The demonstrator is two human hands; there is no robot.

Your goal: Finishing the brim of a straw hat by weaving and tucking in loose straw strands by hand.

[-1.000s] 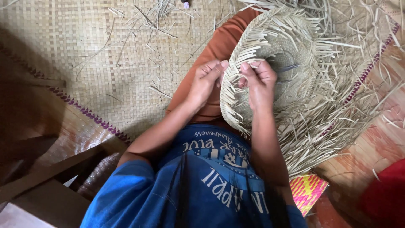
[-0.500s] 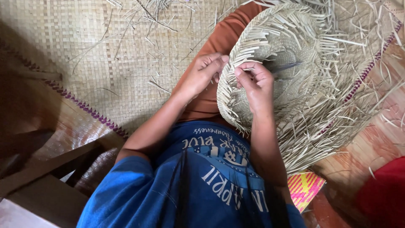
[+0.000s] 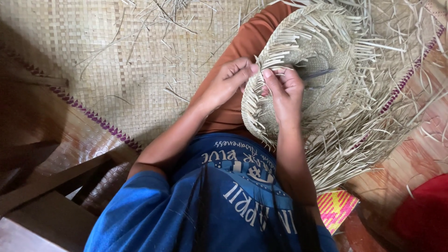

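Person is sitting on a woven floor mat (image 3: 126, 79), head camera looking down past a blue shirt (image 3: 219, 205) and an orange-brown trouser leg (image 3: 242, 51). A half-woven straw hat (image 3: 322, 60) is lying on the lap, tipped up on its edge against the orange leg, with loose unwoven strips sticking out all around the rim and spreading down to the right over the mat.

Left hand (image 3: 226, 84) is reaching in from the left side of the hat, fingers (image 3: 242, 65) curled and pinching a straw strip at the top of the near rim. Thumb and forefinger are pressing together on the strip, not released.

Right hand (image 3: 285, 93) is sitting just beside it, over the inside of the rim, fingers (image 3: 270, 79) bent and gripping the same stretch of rim strips. The two hands are almost touching at the fingertips, right at the hat edge.

Loose straw scraps (image 3: 177, 18) are lying scattered on the mat above the left arm. The mat edge is carrying a purple stitched border (image 3: 93, 116) running diagonally at the left. A pink and yellow woven piece (image 3: 336, 207) is lying by the right elbow, lower right. Something red (image 3: 424, 214) is sitting at the bottom right corner, too cropped to tell what. Dark wooden furniture (image 3: 42, 186) is filling the lower left.
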